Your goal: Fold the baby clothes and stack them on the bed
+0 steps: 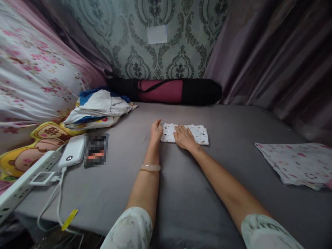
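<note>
A folded white cloth (201, 133) with a small dark and tan print lies as a flat rectangle on the grey bed sheet (181, 180). At its left end my left hand (156, 131) is closed, with curled fingers against the cloth's edge; the fingertips are partly hidden. My right hand (183, 136) rests palm down across the middle of the same cloth, its fingers stretched out and lying flat. A pale bangle (150, 167) circles my left forearm.
Rumpled clothes (101, 107) are piled at the left, near a white power bank (72, 150), a blurred dark object (95, 150) and a power strip (28, 183) with cables. Pink-printed folded fabric (298, 162) lies right. A long black-and-maroon bag (166, 90) lines the back wall.
</note>
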`<state>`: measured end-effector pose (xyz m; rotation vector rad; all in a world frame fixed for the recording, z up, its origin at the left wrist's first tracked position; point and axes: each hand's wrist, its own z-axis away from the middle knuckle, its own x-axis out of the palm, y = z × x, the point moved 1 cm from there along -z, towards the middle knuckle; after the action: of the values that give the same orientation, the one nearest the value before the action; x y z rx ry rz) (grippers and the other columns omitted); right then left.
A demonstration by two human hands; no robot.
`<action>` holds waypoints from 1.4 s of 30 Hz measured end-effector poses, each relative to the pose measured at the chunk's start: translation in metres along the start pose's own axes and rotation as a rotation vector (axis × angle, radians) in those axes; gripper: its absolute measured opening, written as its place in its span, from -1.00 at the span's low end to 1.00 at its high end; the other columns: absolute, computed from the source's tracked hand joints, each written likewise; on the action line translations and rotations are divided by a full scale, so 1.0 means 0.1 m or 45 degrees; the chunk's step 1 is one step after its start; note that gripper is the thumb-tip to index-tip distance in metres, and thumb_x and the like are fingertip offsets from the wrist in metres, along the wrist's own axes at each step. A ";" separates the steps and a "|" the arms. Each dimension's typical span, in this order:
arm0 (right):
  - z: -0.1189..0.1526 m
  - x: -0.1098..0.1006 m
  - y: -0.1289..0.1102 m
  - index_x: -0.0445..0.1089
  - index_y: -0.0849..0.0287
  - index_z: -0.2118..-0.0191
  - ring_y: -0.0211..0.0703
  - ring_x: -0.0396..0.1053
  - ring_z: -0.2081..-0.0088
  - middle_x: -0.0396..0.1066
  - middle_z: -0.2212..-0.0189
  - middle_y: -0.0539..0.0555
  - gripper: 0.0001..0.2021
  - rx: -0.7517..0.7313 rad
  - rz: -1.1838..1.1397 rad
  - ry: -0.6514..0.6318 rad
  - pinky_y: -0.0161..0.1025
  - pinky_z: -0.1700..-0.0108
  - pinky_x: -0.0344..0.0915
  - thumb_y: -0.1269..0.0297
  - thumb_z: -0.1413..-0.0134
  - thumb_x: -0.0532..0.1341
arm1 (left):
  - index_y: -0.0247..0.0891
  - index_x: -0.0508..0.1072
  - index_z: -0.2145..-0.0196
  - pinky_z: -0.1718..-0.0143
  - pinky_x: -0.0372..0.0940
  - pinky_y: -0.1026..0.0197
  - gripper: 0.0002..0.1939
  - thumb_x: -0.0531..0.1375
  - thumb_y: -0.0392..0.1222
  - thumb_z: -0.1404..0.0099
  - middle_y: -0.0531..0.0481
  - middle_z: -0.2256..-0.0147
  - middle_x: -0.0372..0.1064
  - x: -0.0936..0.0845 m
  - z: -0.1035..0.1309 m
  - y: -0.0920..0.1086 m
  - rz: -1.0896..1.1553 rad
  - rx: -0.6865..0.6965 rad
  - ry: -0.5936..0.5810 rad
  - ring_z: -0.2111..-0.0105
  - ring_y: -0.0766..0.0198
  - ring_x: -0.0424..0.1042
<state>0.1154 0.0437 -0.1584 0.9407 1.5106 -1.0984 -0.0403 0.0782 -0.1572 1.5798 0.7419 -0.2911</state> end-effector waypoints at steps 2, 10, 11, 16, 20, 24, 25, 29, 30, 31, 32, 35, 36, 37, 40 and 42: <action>-0.05 -0.02 -0.04 0.06 0.33 -0.32 0.04 -0.13 -0.35 -0.01 -0.33 0.22 -0.44 -0.001 0.011 0.002 0.03 -0.33 -0.25 0.16 -0.34 -0.19 | -0.41 0.38 -0.10 -0.16 0.20 0.17 -0.51 -0.13 -0.36 -0.32 -0.19 -0.09 0.38 -0.01 0.00 0.01 0.017 -0.009 0.014 -0.11 0.22 0.34; -0.13 0.05 -0.18 0.03 0.42 -0.33 0.04 -0.11 -0.34 -0.01 -0.33 0.23 -0.42 -0.017 0.030 -0.002 -0.01 -0.33 -0.22 0.18 -0.32 -0.17 | -0.44 0.41 -0.05 -0.14 0.21 0.22 -0.53 -0.13 -0.37 -0.30 -0.22 -0.04 0.42 -0.07 -0.03 -0.05 0.155 -0.072 0.096 -0.07 0.25 0.37; -0.13 0.04 -0.19 0.03 0.42 -0.33 0.05 -0.11 -0.34 -0.01 -0.33 0.23 -0.42 -0.014 0.032 -0.017 0.00 -0.33 -0.22 0.18 -0.32 -0.16 | -0.43 0.41 -0.04 -0.13 0.22 0.21 -0.53 -0.13 -0.37 -0.29 -0.22 -0.03 0.42 -0.07 -0.04 -0.07 0.186 -0.086 0.110 -0.06 0.24 0.38; -0.16 0.03 -0.29 0.05 0.41 -0.32 0.05 -0.12 -0.34 -0.01 -0.33 0.25 -0.44 -0.035 0.033 0.015 0.04 -0.32 -0.25 0.21 -0.33 -0.17 | -0.37 0.46 0.03 -0.10 0.25 0.13 -0.56 -0.08 -0.38 -0.25 -0.22 0.04 0.46 -0.04 -0.08 -0.12 0.320 -0.169 0.186 -0.01 0.19 0.42; -0.18 0.07 -0.36 0.03 0.42 -0.32 0.04 -0.11 -0.34 -0.01 -0.33 0.25 -0.44 -0.040 0.031 -0.006 0.05 -0.32 -0.23 0.21 -0.34 -0.17 | -0.43 0.47 0.08 -0.07 0.26 0.17 -0.61 -0.05 -0.39 -0.24 -0.29 0.06 0.46 -0.03 -0.07 -0.13 0.390 -0.156 0.218 0.01 0.17 0.43; -0.21 0.05 -0.40 0.06 0.41 -0.31 0.05 -0.11 -0.34 0.00 -0.33 0.26 -0.45 -0.046 0.026 0.016 0.05 -0.32 -0.24 0.21 -0.34 -0.17 | -0.41 0.47 0.09 -0.08 0.25 0.16 -0.63 -0.05 -0.39 -0.25 -0.29 0.06 0.46 -0.04 -0.07 -0.13 0.399 -0.165 0.224 0.01 0.17 0.42; -0.22 0.04 -0.43 0.06 0.41 -0.31 0.05 -0.12 -0.35 -0.01 -0.33 0.26 -0.45 -0.065 0.021 0.046 0.03 -0.32 -0.25 0.20 -0.34 -0.17 | -0.39 0.47 0.10 -0.08 0.25 0.15 -0.63 -0.05 -0.39 -0.26 -0.28 0.06 0.46 -0.04 -0.07 -0.13 0.394 -0.165 0.232 0.01 0.17 0.42; -0.22 0.07 -0.58 0.03 0.46 -0.32 0.02 -0.14 -0.35 -0.03 -0.34 0.28 -0.44 -0.157 0.012 0.050 -0.02 -0.32 -0.25 0.21 -0.34 -0.18 | -0.35 0.47 0.13 -0.10 0.25 0.12 -0.64 -0.06 -0.40 -0.25 -0.22 0.07 0.46 -0.06 -0.06 -0.13 0.379 -0.135 0.282 0.01 0.18 0.42; -0.22 0.10 -0.61 0.02 0.47 -0.32 0.03 -0.13 -0.35 -0.03 -0.34 0.29 -0.43 -0.166 0.013 0.028 -0.02 -0.32 -0.24 0.21 -0.34 -0.18 | -0.35 0.46 0.13 -0.10 0.25 0.12 -0.64 -0.06 -0.40 -0.26 -0.22 0.08 0.47 -0.07 -0.06 -0.13 0.379 -0.125 0.287 0.02 0.19 0.42; -0.22 0.12 -0.63 0.01 0.48 -0.32 0.04 -0.13 -0.35 -0.04 -0.34 0.29 -0.43 -0.167 0.013 0.009 -0.02 -0.32 -0.22 0.21 -0.34 -0.18 | -0.35 0.46 0.13 -0.09 0.25 0.13 -0.65 -0.06 -0.40 -0.26 -0.21 0.08 0.47 -0.07 -0.06 -0.13 0.377 -0.121 0.290 0.03 0.20 0.43; -0.21 0.13 -0.64 0.00 0.49 -0.33 0.04 -0.13 -0.35 -0.06 -0.34 0.29 -0.43 -0.164 0.010 -0.004 -0.01 -0.32 -0.22 0.21 -0.34 -0.18 | -0.35 0.46 0.13 -0.09 0.26 0.13 -0.65 -0.07 -0.40 -0.26 -0.21 0.09 0.47 -0.07 -0.06 -0.13 0.371 -0.117 0.289 0.03 0.20 0.43; -0.21 0.12 -0.63 -0.02 0.47 -0.34 0.03 -0.15 -0.35 -0.08 -0.35 0.27 -0.42 -0.162 -0.017 -0.061 -0.01 -0.32 -0.21 0.20 -0.34 -0.19 | -0.34 0.45 0.12 -0.09 0.26 0.13 -0.65 -0.07 -0.40 -0.28 -0.20 0.07 0.46 -0.07 -0.05 -0.11 0.317 -0.095 0.278 0.02 0.19 0.42; -0.20 0.10 -0.62 -0.02 0.46 -0.34 0.02 -0.15 -0.36 -0.08 -0.35 0.26 -0.42 -0.166 -0.029 -0.067 -0.01 -0.33 -0.22 0.20 -0.34 -0.20 | -0.34 0.45 0.10 -0.09 0.26 0.12 -0.65 -0.07 -0.39 -0.28 -0.21 0.07 0.46 -0.06 -0.04 -0.09 0.287 -0.076 0.279 0.01 0.18 0.42; -0.20 0.06 -0.59 -0.02 0.45 -0.34 0.02 -0.15 -0.36 -0.08 -0.35 0.25 -0.42 -0.167 -0.041 -0.054 0.00 -0.33 -0.24 0.20 -0.34 -0.21 | -0.35 0.44 0.09 -0.10 0.25 0.11 -0.64 -0.07 -0.38 -0.29 -0.22 0.06 0.45 -0.05 -0.03 -0.06 0.255 -0.044 0.282 0.00 0.17 0.41; -0.15 -0.07 -0.43 -0.01 0.42 -0.34 0.01 -0.18 -0.36 -0.07 -0.35 0.23 -0.43 -0.126 -0.048 0.053 0.04 -0.34 -0.30 0.21 -0.35 -0.25 | -0.34 0.41 0.02 -0.11 0.24 0.09 -0.64 -0.07 -0.35 -0.34 -0.23 0.02 0.44 0.04 0.03 0.07 0.150 0.137 0.238 -0.03 0.15 0.40; -0.10 -0.14 -0.27 -0.02 0.40 -0.34 0.01 -0.20 -0.37 -0.09 -0.36 0.22 -0.44 -0.069 -0.025 0.095 0.07 -0.33 -0.31 0.24 -0.35 -0.25 | -0.33 0.39 -0.02 -0.12 0.23 0.10 -0.64 -0.06 -0.34 -0.36 -0.23 -0.02 0.42 0.14 0.10 0.18 0.065 0.308 0.138 -0.06 0.16 0.38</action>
<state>0.0897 0.0456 -0.1392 0.9401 1.6054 -1.0410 -0.0168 0.0730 -0.1526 1.8522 0.7701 -0.2671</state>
